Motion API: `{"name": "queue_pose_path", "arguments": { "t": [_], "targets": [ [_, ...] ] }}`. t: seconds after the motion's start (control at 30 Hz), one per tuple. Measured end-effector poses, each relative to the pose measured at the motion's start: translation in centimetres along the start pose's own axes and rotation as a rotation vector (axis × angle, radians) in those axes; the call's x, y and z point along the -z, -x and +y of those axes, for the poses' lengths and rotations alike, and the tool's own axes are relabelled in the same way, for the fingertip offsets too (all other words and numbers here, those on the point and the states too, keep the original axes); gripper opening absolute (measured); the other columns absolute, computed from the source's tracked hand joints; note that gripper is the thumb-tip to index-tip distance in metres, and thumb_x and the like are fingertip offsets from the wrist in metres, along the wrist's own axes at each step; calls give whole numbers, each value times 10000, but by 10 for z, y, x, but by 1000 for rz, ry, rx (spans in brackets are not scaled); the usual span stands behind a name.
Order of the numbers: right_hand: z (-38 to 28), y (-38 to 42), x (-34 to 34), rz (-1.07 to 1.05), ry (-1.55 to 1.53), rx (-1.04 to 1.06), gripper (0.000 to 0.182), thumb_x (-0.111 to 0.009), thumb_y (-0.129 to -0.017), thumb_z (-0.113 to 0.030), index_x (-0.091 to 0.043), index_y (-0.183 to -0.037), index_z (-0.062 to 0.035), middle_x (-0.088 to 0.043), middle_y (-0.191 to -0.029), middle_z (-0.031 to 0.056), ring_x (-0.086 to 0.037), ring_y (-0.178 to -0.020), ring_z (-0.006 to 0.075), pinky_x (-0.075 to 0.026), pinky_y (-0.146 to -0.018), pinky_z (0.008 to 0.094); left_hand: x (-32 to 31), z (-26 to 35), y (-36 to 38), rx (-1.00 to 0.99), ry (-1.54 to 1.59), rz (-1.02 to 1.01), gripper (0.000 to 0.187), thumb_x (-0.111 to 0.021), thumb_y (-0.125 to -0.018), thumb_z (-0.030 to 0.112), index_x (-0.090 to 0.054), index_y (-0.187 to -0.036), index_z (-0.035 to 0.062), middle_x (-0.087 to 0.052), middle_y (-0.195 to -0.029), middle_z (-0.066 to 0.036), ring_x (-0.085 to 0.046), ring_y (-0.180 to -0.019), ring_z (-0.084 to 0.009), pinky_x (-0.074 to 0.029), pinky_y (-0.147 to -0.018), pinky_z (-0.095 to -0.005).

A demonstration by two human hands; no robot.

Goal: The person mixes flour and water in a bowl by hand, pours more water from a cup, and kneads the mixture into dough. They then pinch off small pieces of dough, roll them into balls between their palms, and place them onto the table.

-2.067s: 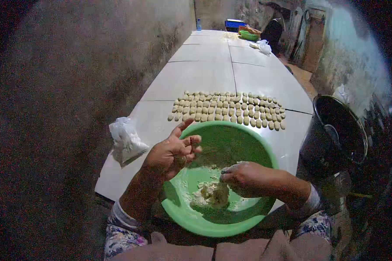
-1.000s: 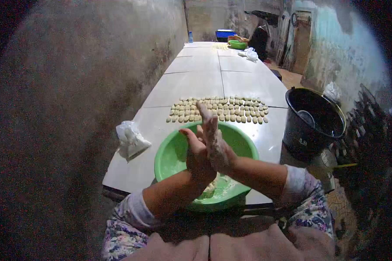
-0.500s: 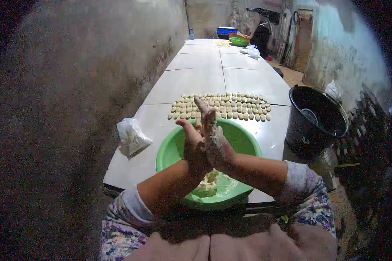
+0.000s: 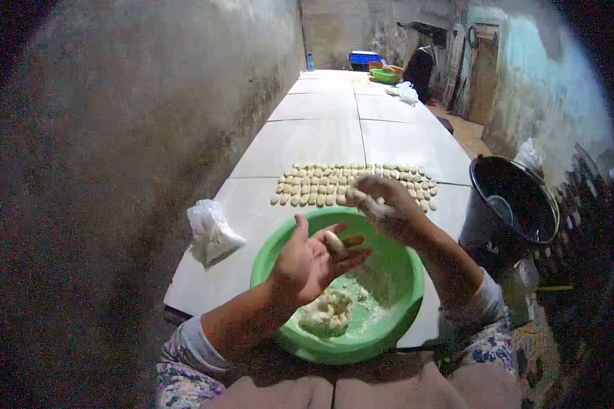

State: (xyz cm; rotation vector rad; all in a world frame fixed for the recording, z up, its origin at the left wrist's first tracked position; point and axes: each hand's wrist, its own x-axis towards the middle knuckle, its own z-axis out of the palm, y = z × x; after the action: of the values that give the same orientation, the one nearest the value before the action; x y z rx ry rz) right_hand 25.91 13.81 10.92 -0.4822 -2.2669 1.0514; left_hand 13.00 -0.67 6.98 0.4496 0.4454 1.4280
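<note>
My left hand (image 4: 314, 262) is palm up over the green bowl (image 4: 408, 300), fingers spread. A small oval dough piece (image 4: 334, 242) rests on its fingers. My right hand (image 4: 392, 208), dusted with flour, is raised above the bowl's far right rim, fingers apart and slightly curled, with no clear object in it. It covers part of the rows of small oval dough pieces (image 4: 314, 183) laid out on the white table. In the bowl lies a lump of dough (image 4: 327, 310) amid loose flour.
A plastic bag of white powder (image 4: 211, 235) sits on the table (image 4: 300, 146) at left. A black bucket (image 4: 488, 211) stands at right. Far off are another green bowl (image 4: 384, 77), a blue crate (image 4: 365, 59) and a dark-clothed person (image 4: 419, 68). A wall (image 4: 150, 136) runs along the left.
My palms, pressed together half a second ago, have parted. The right hand moved up and right; the left turned palm up, showing the dough piece. The view shifted slightly.
</note>
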Motion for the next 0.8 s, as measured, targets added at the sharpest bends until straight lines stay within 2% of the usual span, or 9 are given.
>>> {"name": "queue_pose_path", "arguments": {
  "t": [0.1, 0.13, 0.4, 0.47, 0.63, 0.7, 0.73, 0.77, 0.8],
  "targets": [
    [7, 14, 8, -10, 183, 221, 122, -605, -854, -102, -603, -860, 20, -649, -817, 103, -598, -737, 141, -476, -684, 304, 14, 8, -10, 10, -167, 93, 614, -288, -968, 475, -295, -1275, -57, -504, -1073, -218, -517, -1093, -361, -407, -1003, -465],
    [-7, 16, 10, -87, 229, 121, 100, -602, -840, -78, -607, -872, 16, -649, -826, 120, -605, -740, 155, -478, -695, 306, 20, 11, -12, 23, -154, -3, 478, -402, -973, 309, -309, -1275, -50, -492, -1104, -210, -524, -1087, -317, -431, -991, -422],
    [-2, 18, 3, -284, 190, -26, 160, -562, -834, -22, -589, -991, -8, -635, -926, 147, -615, -822, 204, -485, -742, 335, 27, 33, -34, 84, -889, -73, 589, -518, -892, 10, -234, -1404, 71, -577, -996, -106, -579, -937, -163, -482, -869, -309],
    [-1, 17, -2, -207, 68, 56, 222, -565, -836, -192, -579, -1013, -59, -608, -980, 190, -609, -904, 363, -486, -778, 432, 18, 32, -32, 37, -1045, -48, 638, -551, -873, 4, -211, -1410, 68, -572, -989, -102, -574, -932, -153, -482, -861, -308],
    [24, 12, -12, -307, 132, 168, 228, -577, -808, -162, -561, -986, -20, -597, -914, 194, -608, -884, 361, -474, -773, 435, -1, 38, -25, -8, -1290, 57, 820, -667, -794, 4, -146, -1424, 64, -578, -946, -98, -575, -917, -145, -473, -854, -292],
    [28, 6, -9, -295, 136, 221, 200, -588, -793, -132, -564, -952, -14, -601, -910, 177, -611, -852, 341, -479, -764, 408, 9, 38, -31, -36, -1193, 9, 767, -681, -810, 72, -204, -1410, 56, -596, -965, -98, -580, -898, -144, -474, -844, -291],
    [14, 11, -11, -229, -405, -94, 112, -580, -781, 39, -588, -879, -13, -574, -856, 118, -585, -763, 224, -478, -683, 316, 19, 37, -37, -13, -1132, -54, 689, -666, -830, 105, -262, -1385, 44, -602, -992, -98, -583, -895, -143, -475, -838, -291],
    [28, 7, -7, -223, 22, 203, 112, -598, -782, 27, -593, -887, -11, -574, -839, 118, -593, -772, 216, -481, -681, 324, 22, 37, -39, 6, -1070, -113, 617, -651, -851, 137, -320, -1361, 33, -607, -1019, -99, -585, -892, -143, -476, -833, -291],
    [23, 6, -3, -246, 50, 97, 125, -605, -777, 28, -594, -895, -11, -583, -849, 117, -595, -787, 211, -481, -690, 322, 15, 39, -39, 67, -1066, -72, 404, -586, -897, 150, -467, -1255, 4, -626, -1008, -93, -592, -875, -134, -479, -815, -288]
  ]
}}
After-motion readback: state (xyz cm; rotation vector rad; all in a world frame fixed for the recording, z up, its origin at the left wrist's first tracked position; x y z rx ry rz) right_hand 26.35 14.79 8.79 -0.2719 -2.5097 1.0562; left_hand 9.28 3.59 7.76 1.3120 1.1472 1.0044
